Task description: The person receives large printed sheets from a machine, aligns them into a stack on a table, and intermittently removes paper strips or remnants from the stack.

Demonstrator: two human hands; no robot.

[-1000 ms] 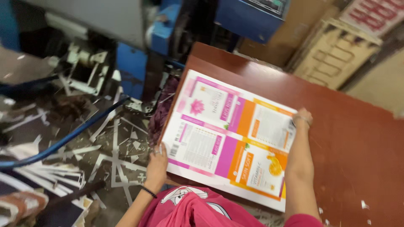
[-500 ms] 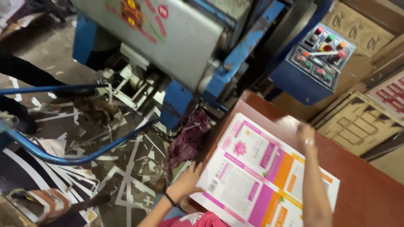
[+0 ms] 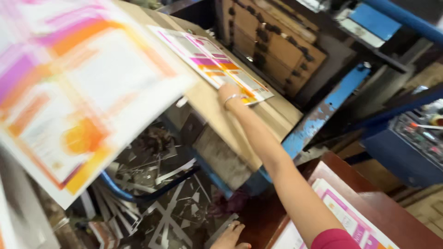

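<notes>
A blurred pink-and-orange printed cardboard sheet (image 3: 78, 87) swings up left of the tan machine platen (image 3: 217, 110); whatever holds it is out of view. On the platen lies a second printed sheet (image 3: 210, 60), the right hand (image 3: 229, 92) flat on its near edge, fingers spread, seemingly seating it. Below, a foot (image 3: 230, 237) stands among paper offcuts (image 3: 170, 207); right of the platen, a blue control box (image 3: 410, 147) and stacked sheets (image 3: 346, 216).

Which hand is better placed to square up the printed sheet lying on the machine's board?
Right. The right hand is stretched out and already touches the near end of the printed sheet on the tan board. No left hand shows clearly; a blurred sheet fills the left foreground.
</notes>
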